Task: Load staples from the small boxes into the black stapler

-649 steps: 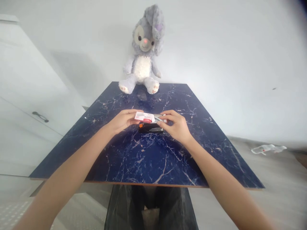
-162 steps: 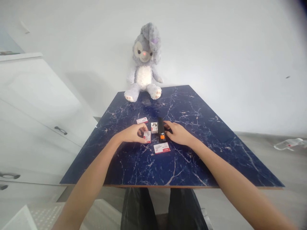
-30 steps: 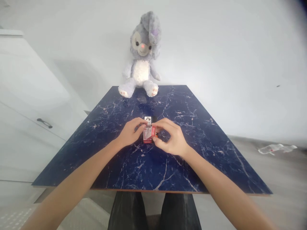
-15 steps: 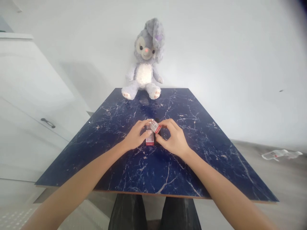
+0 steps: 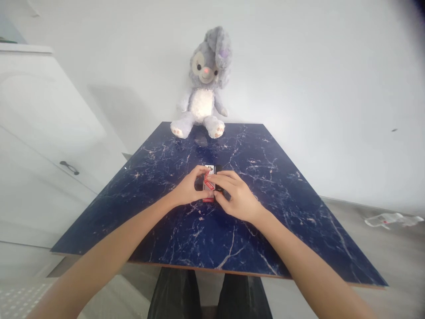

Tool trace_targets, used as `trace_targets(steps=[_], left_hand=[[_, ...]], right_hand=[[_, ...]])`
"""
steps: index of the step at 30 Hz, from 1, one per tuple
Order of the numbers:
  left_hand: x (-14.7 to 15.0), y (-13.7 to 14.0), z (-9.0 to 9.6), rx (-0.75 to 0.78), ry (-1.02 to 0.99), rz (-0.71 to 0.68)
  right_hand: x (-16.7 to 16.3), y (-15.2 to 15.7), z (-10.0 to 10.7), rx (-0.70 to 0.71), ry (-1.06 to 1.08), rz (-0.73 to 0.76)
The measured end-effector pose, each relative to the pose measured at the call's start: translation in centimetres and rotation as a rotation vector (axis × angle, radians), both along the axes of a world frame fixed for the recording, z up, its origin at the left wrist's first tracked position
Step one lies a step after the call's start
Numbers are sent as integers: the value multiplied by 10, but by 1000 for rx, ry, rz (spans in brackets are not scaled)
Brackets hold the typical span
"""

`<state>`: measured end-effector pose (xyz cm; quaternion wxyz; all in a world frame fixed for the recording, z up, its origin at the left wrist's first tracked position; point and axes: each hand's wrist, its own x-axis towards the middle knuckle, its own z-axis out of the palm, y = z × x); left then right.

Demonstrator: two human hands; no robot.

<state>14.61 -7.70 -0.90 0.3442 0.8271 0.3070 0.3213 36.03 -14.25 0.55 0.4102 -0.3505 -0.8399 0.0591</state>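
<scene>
A small red-and-white box [image 5: 208,199] lies on the blue table, partly covered by my fingers. Above it, a second small red-and-white piece [image 5: 209,183] sits tilted; whether it is a box or a packet I cannot tell. My left hand [image 5: 190,186] reaches in from the left, with thumb and fingers curved around the left side of these items. From the right, my right hand [image 5: 237,195] has its fingertips on the tilted piece, its thumb lower down by the box edge. A black object [image 5: 218,169] stands just right of the box, mostly hidden under my right hand.
A grey plush rabbit [image 5: 205,88] sits at the table's far edge against the white wall. The dark blue marbled table [image 5: 282,221] narrows away from me. On the left stands a white cabinet [image 5: 43,133]; clear plastic packaging [image 5: 392,220] lies on the floor at right.
The tilted red-and-white piece has turned and come down closer over the box. My right fingers have moved left across it and straightened. The view has shifted slightly.
</scene>
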Motion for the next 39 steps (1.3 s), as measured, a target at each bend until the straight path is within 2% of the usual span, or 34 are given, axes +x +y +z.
trace_targets(steps=[6,12,19,30,39], left_hand=[[2,1,4,132,125,22],[-3,2,11,104,251,-90],[-5,4,7,96,294,-22],[-3,4,4,169,317,-40],[-7,6,5,185,337,-64]], right_hand=[[-1,2,-6,-17,-51,83],[0,3,-6,-90,84,-73],[6,8,-4,-162,190,-230],[-1,7,-8,-317,272,-261],[2,8,-10,-265,205,-257]])
